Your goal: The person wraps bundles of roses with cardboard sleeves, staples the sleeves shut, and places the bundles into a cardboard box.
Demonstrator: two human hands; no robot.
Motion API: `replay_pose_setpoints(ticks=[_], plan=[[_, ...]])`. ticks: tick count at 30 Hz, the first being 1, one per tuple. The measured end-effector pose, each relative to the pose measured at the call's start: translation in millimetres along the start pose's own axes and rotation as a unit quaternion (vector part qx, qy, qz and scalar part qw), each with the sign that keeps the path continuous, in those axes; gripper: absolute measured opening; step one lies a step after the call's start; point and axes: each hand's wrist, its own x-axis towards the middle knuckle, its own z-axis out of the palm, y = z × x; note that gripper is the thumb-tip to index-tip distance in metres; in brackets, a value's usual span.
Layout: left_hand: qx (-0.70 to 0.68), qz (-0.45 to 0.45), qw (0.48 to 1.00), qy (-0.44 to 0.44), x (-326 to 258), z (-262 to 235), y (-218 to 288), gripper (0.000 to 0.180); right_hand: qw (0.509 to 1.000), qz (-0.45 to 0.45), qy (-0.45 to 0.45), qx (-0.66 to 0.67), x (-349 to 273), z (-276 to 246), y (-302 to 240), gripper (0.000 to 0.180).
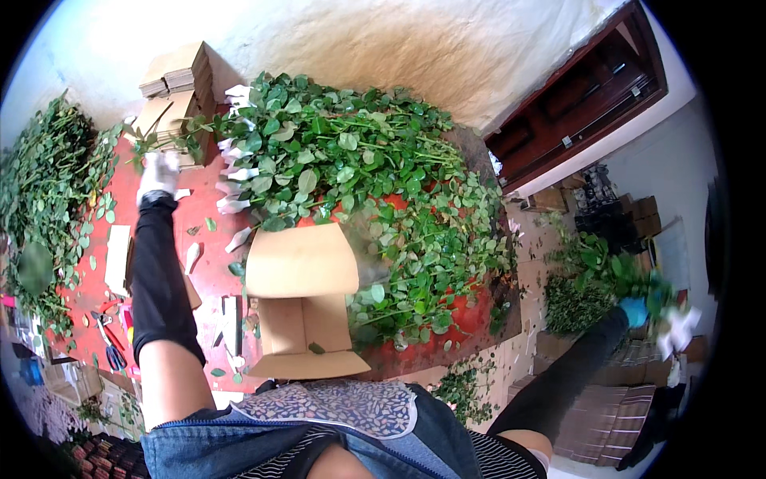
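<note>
My left hand (158, 174), in a white glove, reaches across the red table beside the cardboard stack. Its fingers appear closed on a leafy stem (190, 142), though the grip itself is partly hidden by leaves. Far out to the right, my right hand (634, 311) wears a blue glove and is closed round leafy flower stems (618, 275). White-wrapped flower heads (678, 331) hang beyond that hand, slightly blurred. A large heap of leafy stems (351, 160) covers the table, with white-wrapped heads (233, 172) along its left side.
An open cardboard box (303, 275) stands at the table's near edge. Folded cardboard (179, 72) is stacked by the wall. More greenery (48, 176) lies at the left, above pruning shears (112, 343). Fallen leaves litter the floor (519, 343). A dark door (574, 96) is at the back right.
</note>
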Motion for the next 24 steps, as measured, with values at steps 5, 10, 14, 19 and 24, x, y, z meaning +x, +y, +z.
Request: replay_pose_setpoints(ticks=[5,10,14,19,24], plan=[[-0.820,-0.329,0.380,-0.273,-55,-40,44,0.052,0.743,-0.470,-0.021,0.476,-116,-234,-113,0.041],[-0.663,-0.029,0.618,-0.422,-146,-144,32,0.020,0.391,-0.741,-0.312,0.448,-311,-370,-138,0.038],[-0.784,0.258,0.403,-0.395,-272,-142,40,0.035,0.235,-0.791,-0.427,0.369,-403,-362,-167,0.036],[-0.899,0.197,0.221,-0.322,-337,-170,108,0.089,0.107,-0.790,-0.565,0.213,-502,-332,-207,0.025],[-0.958,0.144,0.017,-0.247,-333,-166,159,0.088,0.067,-0.810,-0.532,0.237,-564,-295,-233,0.027]])
